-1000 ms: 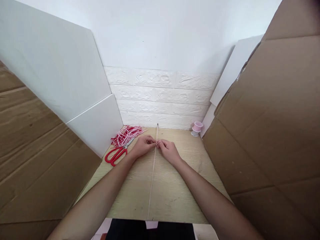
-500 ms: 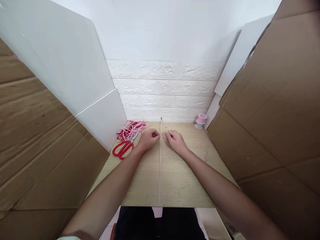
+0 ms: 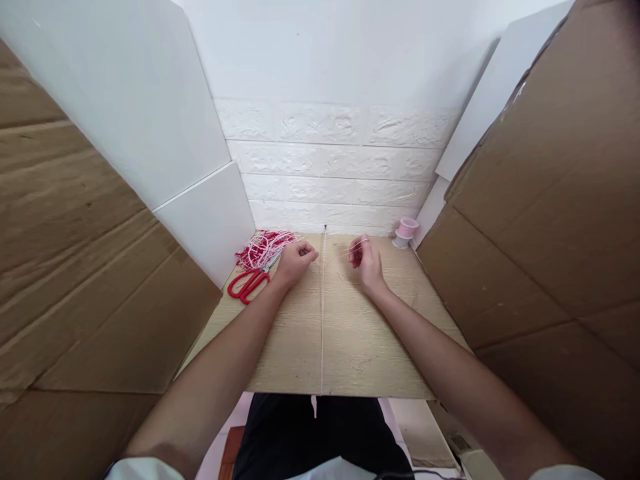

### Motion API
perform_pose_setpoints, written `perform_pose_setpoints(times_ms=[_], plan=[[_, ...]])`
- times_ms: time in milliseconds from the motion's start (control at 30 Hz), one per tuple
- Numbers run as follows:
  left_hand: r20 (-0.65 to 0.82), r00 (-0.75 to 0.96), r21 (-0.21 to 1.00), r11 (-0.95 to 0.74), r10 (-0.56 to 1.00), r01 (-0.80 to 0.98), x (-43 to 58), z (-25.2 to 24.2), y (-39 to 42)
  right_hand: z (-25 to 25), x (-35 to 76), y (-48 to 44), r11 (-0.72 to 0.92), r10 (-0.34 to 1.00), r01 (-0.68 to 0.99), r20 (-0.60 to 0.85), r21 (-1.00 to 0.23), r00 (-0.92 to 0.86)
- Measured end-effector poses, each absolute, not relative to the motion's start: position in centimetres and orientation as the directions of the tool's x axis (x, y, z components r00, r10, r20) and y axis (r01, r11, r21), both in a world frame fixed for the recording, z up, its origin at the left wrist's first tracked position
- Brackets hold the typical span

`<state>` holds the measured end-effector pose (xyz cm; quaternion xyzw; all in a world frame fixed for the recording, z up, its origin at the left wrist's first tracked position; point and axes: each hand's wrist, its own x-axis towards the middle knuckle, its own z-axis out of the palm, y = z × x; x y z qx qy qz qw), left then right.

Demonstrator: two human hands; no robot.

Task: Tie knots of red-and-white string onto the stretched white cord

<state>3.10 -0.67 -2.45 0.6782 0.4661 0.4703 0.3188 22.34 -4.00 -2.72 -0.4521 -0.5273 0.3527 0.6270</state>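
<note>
A pale cord (image 3: 323,320) runs taut down the middle of the wooden table (image 3: 370,353), from a small dark peg (image 3: 325,227) at the wall to the front edge. Just left of the cord is my left hand (image 3: 296,261), its fingers pinched together; whatever is between the fingertips is too small to make out. My right hand (image 3: 367,263) is raised to the right of the cord, fingers curled on a thin pale thread (image 3: 345,253). Loose thread ends trail on the wood below it.
Red-handled scissors (image 3: 249,285) lie at the left beside a pile of red and pink cords (image 3: 265,249). Two stacked spools (image 3: 406,231) stand in the back right corner. Cardboard sheets (image 3: 75,267) flank both sides, and a white brick-patterned wall (image 3: 320,160) closes the back.
My right hand has moved away from the cord, to the right and upward, drawing the thread with it. My left hand stays near the cord. The whole view has shifted slightly.
</note>
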Motion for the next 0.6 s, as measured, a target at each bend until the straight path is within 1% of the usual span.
perform_pose_setpoints(times_ms=[67, 133, 233, 333, 433, 500, 567, 600], plan=[[0.312, 0.139, 0.908, -0.338, 0.94, 0.247, 3.0, -2.4, -0.6, -2.4, 22.3, -3.8, 0.282, 0.949, -0.198, 0.243, -0.939, 0.199], [0.281, 0.138, 0.937, -0.303, 0.95, 0.177, 2.8, -2.2, -0.7, -1.8, 22.4, -3.8, 0.21, 0.974, -0.36, 0.164, -0.909, 0.154], [0.24, 0.143, 0.963, -0.255, 0.96, 0.09, 2.7, -1.9, -0.8, -0.9, 22.9, -4.1, 0.113, 0.994, -0.512, 0.094, -0.851, 0.063], [0.201, 0.167, 0.978, -0.208, 0.965, 0.029, 2.7, -1.9, -0.8, -0.2, 23.8, -4.3, 0.03, 0.998, -0.613, 0.055, -0.79, -0.022], [0.179, 0.158, 0.982, -0.187, 0.971, 0.031, 2.5, -2.1, -0.6, 0.2, 24.7, -4.2, 0.009, 0.996, -0.62, 0.059, -0.784, -0.06], [0.195, 0.156, 0.979, -0.203, 0.968, 0.035, 2.4, -2.2, -0.4, 0.4, 25.3, -4.1, -0.004, 0.994, -0.579, 0.06, -0.815, -0.092], [0.217, 0.149, 0.975, -0.223, 0.965, 0.026, 2.3, -2.3, -0.2, 0.6, 25.6, -3.8, -0.024, 0.994, -0.476, 0.029, -0.879, -0.105], [0.223, 0.142, 0.974, -0.228, 0.965, 0.019, 2.2, -2.4, -0.1, 0.6, 25.7, -3.7, -0.018, 0.997, -0.39, 0.011, -0.921, -0.073]])
